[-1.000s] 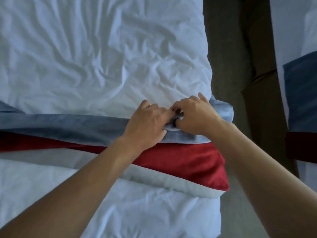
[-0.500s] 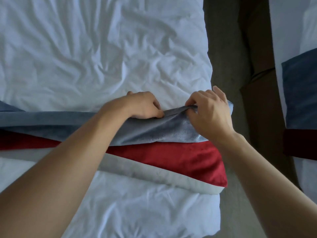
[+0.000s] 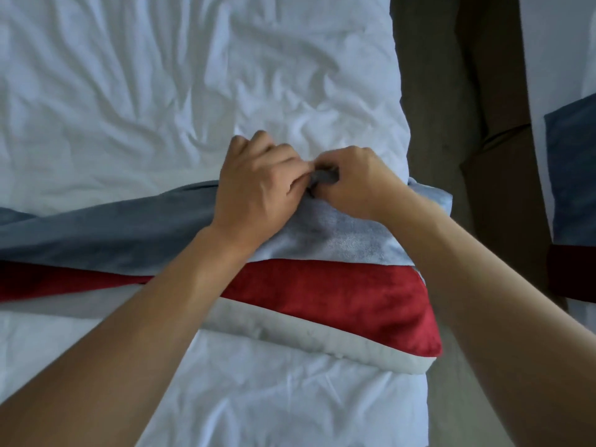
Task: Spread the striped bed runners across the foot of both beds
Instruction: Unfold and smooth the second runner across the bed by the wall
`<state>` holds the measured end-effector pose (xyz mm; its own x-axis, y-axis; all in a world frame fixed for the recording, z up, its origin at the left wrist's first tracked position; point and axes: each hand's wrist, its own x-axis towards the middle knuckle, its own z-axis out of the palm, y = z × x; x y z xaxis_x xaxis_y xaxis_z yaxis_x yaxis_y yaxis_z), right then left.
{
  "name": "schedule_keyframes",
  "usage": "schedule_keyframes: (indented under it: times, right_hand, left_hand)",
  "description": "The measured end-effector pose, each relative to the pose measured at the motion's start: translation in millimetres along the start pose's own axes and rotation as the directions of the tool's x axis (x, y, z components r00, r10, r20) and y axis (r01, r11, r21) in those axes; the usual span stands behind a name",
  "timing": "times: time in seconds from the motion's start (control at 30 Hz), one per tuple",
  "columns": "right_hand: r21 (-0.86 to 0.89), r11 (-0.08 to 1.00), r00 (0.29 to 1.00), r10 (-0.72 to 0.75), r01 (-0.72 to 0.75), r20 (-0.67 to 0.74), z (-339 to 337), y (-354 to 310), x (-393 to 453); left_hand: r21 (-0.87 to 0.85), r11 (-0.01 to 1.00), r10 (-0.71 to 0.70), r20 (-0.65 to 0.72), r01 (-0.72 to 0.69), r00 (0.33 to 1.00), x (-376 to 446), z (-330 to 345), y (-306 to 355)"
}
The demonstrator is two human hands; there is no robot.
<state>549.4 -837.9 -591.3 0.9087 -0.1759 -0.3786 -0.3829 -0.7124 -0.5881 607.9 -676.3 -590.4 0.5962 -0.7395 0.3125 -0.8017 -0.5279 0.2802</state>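
While pinching far blue edge of bed runner (image 3: pixel 338 243) with both hands, left hand (image 3: pixel 258 188) and right hand (image 3: pixel 358 185) knuckle-to-knuckle: handling as soft, limp, light velvet; gripping hem, not middle.

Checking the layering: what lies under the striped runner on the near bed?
The runner lies on the white sheet, visible on both sides. Whatever is beneath the sheet is covered.

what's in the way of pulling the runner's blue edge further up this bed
Nothing visible. Both hands, left and right, already pinch the blue edge of the runner, and beyond them lies only bare, wrinkled white sheet.
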Motion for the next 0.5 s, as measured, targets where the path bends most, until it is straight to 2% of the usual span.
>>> schedule_keyframes:
  times: [0.1,0.17,0.2,0.27,0.33,0.4,0.43,0.5]
  right_hand:
    - [-0.123,0.991,0.999,-0.045,0.047,0.021,11,-5,-4]
    - [-0.197,0.976,0.993,-0.101,0.089,-0.054,15,-5,-13]
    - [-0.21,0.971,0.988,-0.135,0.116,-0.08,18,-3,-18]
    - [-0.23,0.962,0.978,-0.174,0.145,-0.113,22,-2,-28]
    - [-0.25,0.952,0.962,-0.22,0.176,-0.163,27,-1,-37]
    - [-0.25,0.948,0.949,-0.249,0.197,-0.195,30,-1,-42]
    - [-0.251,0.948,0.948,-0.248,0.195,-0.201,31,-1,-43]
    - [-0.259,0.947,0.956,-0.238,0.19,-0.17,33,0,-43]
  left_hand:
    - [-0.077,0.997,-0.007,0.068,0.013,0.998,-9,-3,-1]
    - [-0.163,0.974,-0.129,0.174,0.158,0.976,-6,-5,-7]
    - [-0.166,0.957,-0.187,0.267,0.237,0.945,-1,-4,-12]
    - [-0.102,0.934,-0.248,0.506,0.343,0.826,11,-4,-24]
    - [-0.019,0.921,-0.249,0.74,0.389,0.625,24,-8,-30]
    - [0.001,0.901,-0.217,0.867,0.434,0.449,31,-10,-36]
    - [-0.004,0.889,-0.198,0.897,0.457,0.394,33,-12,-38]
    - [-0.021,0.878,-0.165,0.924,0.478,0.344,33,-14,-44]
